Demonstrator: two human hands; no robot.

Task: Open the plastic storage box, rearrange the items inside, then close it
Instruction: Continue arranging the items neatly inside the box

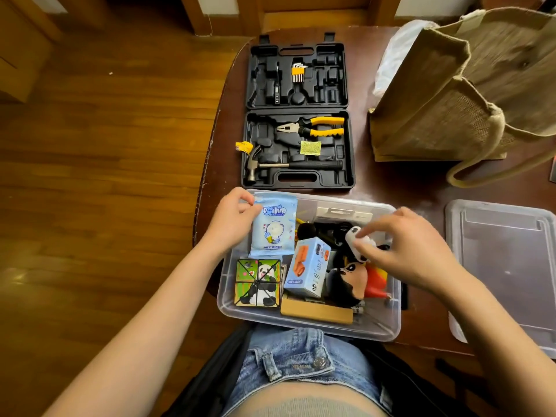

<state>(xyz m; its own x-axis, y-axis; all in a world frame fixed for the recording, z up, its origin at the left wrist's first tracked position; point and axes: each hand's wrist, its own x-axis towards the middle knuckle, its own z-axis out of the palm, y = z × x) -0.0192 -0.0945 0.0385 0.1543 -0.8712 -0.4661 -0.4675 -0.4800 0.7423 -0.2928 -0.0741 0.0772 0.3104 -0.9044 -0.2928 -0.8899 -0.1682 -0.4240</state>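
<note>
Both hands are being used inside a clear plastic storage box (301,323): a glossy wipes pouch (273,228) is being pinched by the left hand (233,219), a small white plush (356,240) by the right hand (412,248).

The light blue packet (273,227) that the left hand (233,218) is pinching at its top corner is showing "PET WIPES" under a cartoon figure, with a bubble-lettered brand name above that is staying too blurred to read. The small blue carton (307,267) beside it is carrying a dark band of print near its lower edge, too small to make out.
</note>
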